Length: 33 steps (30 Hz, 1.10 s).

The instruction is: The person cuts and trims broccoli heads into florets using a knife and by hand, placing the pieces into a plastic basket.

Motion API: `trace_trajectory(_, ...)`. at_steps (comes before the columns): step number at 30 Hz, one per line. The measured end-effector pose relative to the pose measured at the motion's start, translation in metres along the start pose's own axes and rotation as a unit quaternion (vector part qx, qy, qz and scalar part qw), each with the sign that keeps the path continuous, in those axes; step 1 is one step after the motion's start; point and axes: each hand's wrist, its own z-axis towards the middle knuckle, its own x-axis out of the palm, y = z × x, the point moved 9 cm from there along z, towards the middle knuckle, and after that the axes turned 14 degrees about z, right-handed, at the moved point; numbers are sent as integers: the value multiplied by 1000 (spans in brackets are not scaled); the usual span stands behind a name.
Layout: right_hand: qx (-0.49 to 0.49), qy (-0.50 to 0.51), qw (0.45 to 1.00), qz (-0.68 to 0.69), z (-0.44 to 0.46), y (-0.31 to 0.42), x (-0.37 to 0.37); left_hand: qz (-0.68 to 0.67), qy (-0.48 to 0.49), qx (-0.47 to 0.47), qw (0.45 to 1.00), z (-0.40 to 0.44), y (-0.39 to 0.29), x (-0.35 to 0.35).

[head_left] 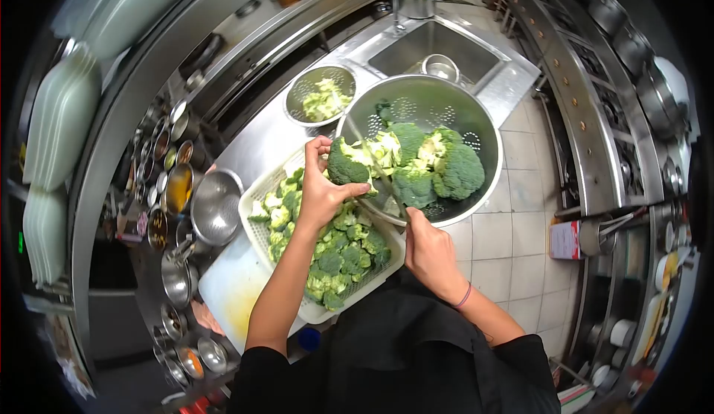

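Observation:
My left hand (320,194) grips a broccoli head (348,167), with the thumb and fingers around it, over the near left rim of a large perforated colander (480,109). Closed round the handle of a knife (370,153) is my right hand (431,254). The blade points away from me and lies against the broccoli's cut side; its exact edge contact is hard to see. Several broccoli heads (459,172) rest inside the large colander. Below my left forearm, a white plastic basket (311,313) holds many cut broccoli florets (349,258).
A smaller colander (292,94) with pale broccoli pieces (325,103) stands behind the basket. A white cutting board (238,284) and a metal colander (216,209) lie left. Beyond is a sink (416,49) with a faucet (397,12). Stoves (573,64) line the right, across the tiled floor.

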Motion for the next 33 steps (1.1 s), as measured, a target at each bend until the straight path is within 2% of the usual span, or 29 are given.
trace_trajectory(1, 56, 43, 997, -22, -2, -13, 5, -60, 9, -18, 998, 3, -3, 6)
trace_trajectory(3, 67, 26, 997, -22, -3, -16, -6, -6, 22, 14, 1000, 12, -12, 16)
trace_trajectory(5, 30, -24, 999, -11, -1, 2, -27, -64, 42, 9, 997, 20, -5, 27)
trace_trajectory(6, -32, -75, 997, 1, 1, 21, -44, -56, 42, -29, 997, 21, -19, 28)
trace_trajectory(7, -28, -76, 997, -1, 3, 29, -51, -57, 45, -30, 997, 23, -16, 31)
trace_trajectory(9, -107, -148, 983, 20, 3, 54, -74, -128, 54, -23, 990, 30, -12, 35)
trace_trajectory(11, -125, -163, 978, 41, 1, 49, -75, -120, 55, 1, 991, 32, -22, 34)
trace_trajectory(13, -31, -44, 997, -48, 13, 23, -48, -32, 33, 12, 999, 32, -22, 28)
trace_trajectory(14, 103, 70, 986, -111, 8, -22, -22, -116, 51, -2, 992, 29, -27, 30)
trace_trajectory(15, 108, 62, 986, -112, -1, -31, -17, -205, 51, -35, 977, 25, -34, 30)
trace_trajectory(17, 157, 101, 973, -132, -12, -51, -5, -260, 64, -2, 963, 22, -60, 21)
trace_trajectory(18, 162, 88, 976, -115, -14, -51, -4, -260, 62, 25, 963, 24, -56, 14)
trace_trajectory(19, 163, 99, 975, -111, -18, -49, -1, -285, 65, 5, 956, 19, -54, 10)
trace_trajectory(22, 173, 46, 983, -35, -12, -52, -8, -462, 78, -67, 881, 6, -3, 1)
trace_trajectory(23, 164, 57, 984, -31, -13, -53, -9, -533, 79, -104, 836, -1, 26, 0)
trace_trajectory(25, 203, 69, 976, 39, -19, -61, -10, -634, 102, -107, 759, -19, 50, -6)
trace_trajectory(28, 238, 79, 960, 122, -26, -64, -8, -608, 51, -120, 783, -50, 85, -28)
trace_trajectory(30, 267, 97, 943, 174, -30, -56, -4, -521, -29, -107, 846, -69, 86, -51)
trace_trajectory(32, 245, 166, 939, 175, -27, -36, 9, -439, -64, -61, 894, -84, 77, -77)
trace_trajectory(33, 226, 205, 936, 174, -25, -24, 15, -437, -87, -65, 893, -95, 87, -89)
